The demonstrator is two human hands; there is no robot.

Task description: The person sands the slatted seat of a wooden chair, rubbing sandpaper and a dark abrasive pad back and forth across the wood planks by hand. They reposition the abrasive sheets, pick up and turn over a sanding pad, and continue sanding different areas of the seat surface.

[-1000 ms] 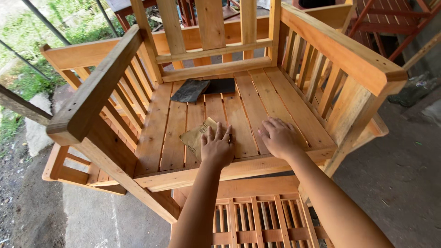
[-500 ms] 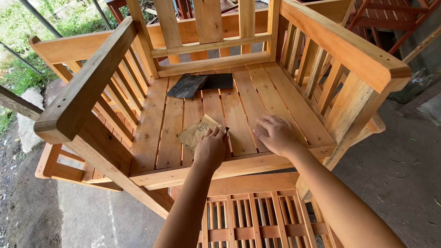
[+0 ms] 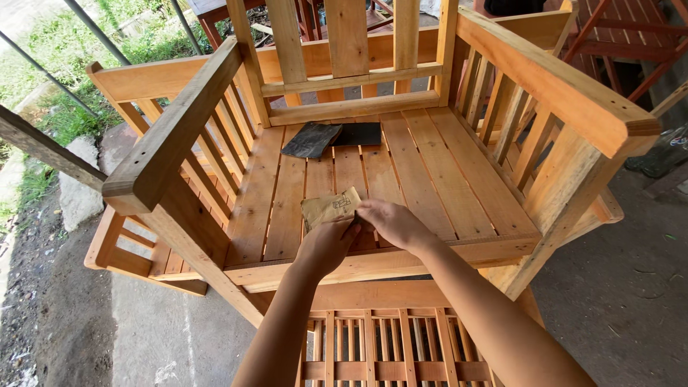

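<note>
Slatted seat of unfinished wooden armchair (image 3: 423,172), boards running front to back. Lying directly on seat: two dark sandpaper sheets (image 3: 333,137) near backrest, overlapping; one tan sandpaper piece (image 3: 328,208) near front edge, partly lifted.

Your left hand (image 3: 326,247) covers the near edge of the tan sandpaper sheet (image 3: 330,208), so you can't tell how much lies under the palm; your right hand (image 3: 390,223) hides its right corner, and whether those fingertips pinch it or just press is unclear; the print on the sheet is too small to make out; both forearms run off the bottom edge; the slatted frame (image 3: 380,344) below your wrists is partly masked by them and cut off at the bottom; past your hands, the dark sheets (image 3: 331,137) overlap, count unclear; the chair back (image 3: 347,43) beyond them is cropped at the top.
</note>
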